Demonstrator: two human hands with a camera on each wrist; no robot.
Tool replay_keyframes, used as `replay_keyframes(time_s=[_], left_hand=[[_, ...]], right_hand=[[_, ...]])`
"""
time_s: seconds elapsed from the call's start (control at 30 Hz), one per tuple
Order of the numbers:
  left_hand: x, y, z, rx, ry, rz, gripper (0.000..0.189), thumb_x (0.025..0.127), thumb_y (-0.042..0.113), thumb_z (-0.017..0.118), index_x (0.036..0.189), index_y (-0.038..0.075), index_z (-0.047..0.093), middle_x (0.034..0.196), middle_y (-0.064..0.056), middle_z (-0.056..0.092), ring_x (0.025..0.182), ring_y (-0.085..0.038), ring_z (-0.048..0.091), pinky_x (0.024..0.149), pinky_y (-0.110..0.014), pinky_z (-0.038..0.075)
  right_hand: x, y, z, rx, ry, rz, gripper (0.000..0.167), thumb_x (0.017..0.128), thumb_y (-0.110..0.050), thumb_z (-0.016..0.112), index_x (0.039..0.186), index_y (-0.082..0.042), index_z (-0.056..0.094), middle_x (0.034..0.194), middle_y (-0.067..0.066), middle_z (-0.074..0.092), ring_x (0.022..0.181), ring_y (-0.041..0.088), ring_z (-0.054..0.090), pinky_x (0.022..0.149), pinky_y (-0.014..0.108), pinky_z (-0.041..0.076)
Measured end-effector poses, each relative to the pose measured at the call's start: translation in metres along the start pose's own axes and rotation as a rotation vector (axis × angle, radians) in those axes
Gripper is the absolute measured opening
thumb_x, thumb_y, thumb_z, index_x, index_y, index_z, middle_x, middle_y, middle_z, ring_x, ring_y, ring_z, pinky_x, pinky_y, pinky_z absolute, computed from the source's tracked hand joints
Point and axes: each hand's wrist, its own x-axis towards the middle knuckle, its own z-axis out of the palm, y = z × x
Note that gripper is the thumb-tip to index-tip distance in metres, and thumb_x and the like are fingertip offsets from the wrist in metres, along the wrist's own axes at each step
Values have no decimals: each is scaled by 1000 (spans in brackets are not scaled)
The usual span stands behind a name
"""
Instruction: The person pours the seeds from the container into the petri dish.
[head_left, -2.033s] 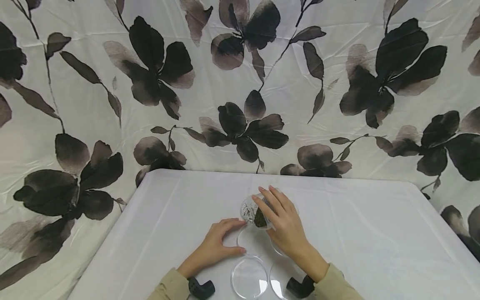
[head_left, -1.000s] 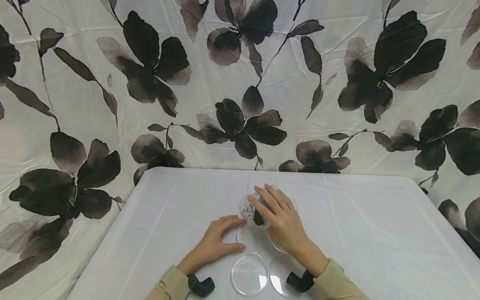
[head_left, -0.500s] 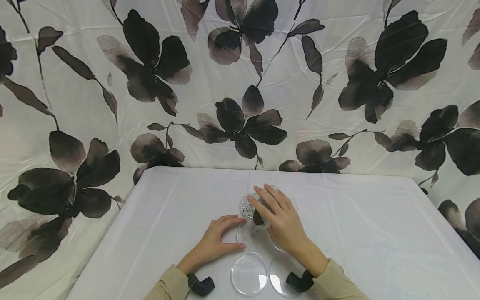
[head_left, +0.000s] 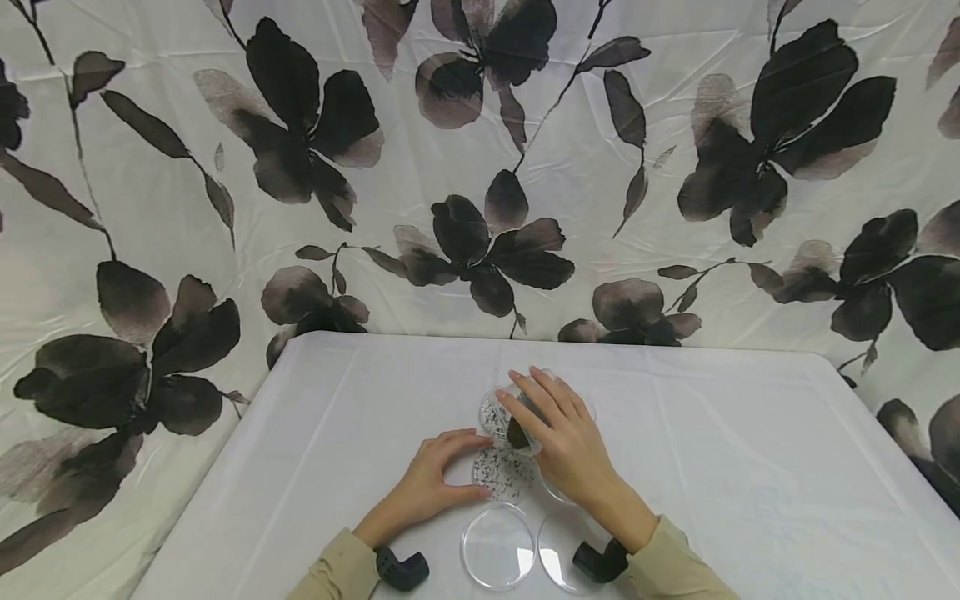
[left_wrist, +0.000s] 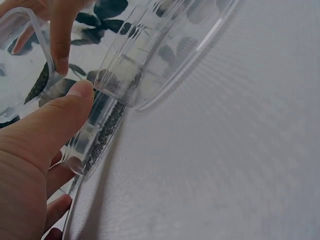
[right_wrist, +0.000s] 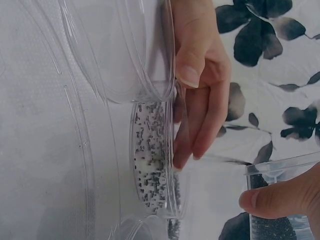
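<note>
My left hand [head_left: 431,479] holds a transparent round petri dish [head_left: 504,473] between thumb and fingers at its rim. Small dark granules [right_wrist: 152,155] lie scattered over the bottom of this dish. My right hand [head_left: 576,450] grips a transparent plastic cup [right_wrist: 285,167], tilted just above and beyond that dish. Dark granules [right_wrist: 272,232] fill part of the cup. Behind, partly covered by the cup and right hand, another dish [head_left: 491,412] also has dark granules in it.
Nearer the body stand two transparent dishes, a left one [head_left: 498,548] and a right one [head_left: 558,550]. Another dish rim [head_left: 553,490] shows partly under the right hand. Black wrist devices [head_left: 402,573] sit at both sleeves. A floral cloth [head_left: 480,167] hangs behind the white table [head_left: 360,400].
Dark granules have come into the dish in my left hand, first a few, now spread all over its bottom. Both hands and the cup have stayed almost in place.
</note>
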Motion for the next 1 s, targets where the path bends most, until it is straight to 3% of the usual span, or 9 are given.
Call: replay_keyframes(time_s=[0.5, 0.83, 1.0], left_hand=[[0, 2, 0, 16, 17, 31, 65, 75, 46, 83, 133, 28, 62, 142, -5, 54, 129, -27, 46, 103, -56, 35], [1, 1, 0, 3, -4, -3, 65, 75, 48, 83, 134, 29, 61, 144, -5, 52, 131, -28, 44, 106, -58, 32], [-2, 1, 0, 4, 2, -14, 66, 75, 48, 83, 134, 30, 61, 145, -5, 51, 132, -29, 43, 106, -59, 31]], right_hand=[[1, 1, -5, 2, 14, 19, 95, 56, 23, 65, 143, -15, 54, 149, 11, 47, 140, 33, 39, 109, 54, 36], [2, 1, -7, 8, 10, 26, 97, 56, 22, 67, 144, -14, 52, 150, 12, 46, 140, 34, 38, 109, 55, 36], [3, 0, -9, 32, 6, 43, 104, 51, 15, 84, 145, -10, 49, 150, 14, 45, 139, 36, 38, 110, 54, 35]])
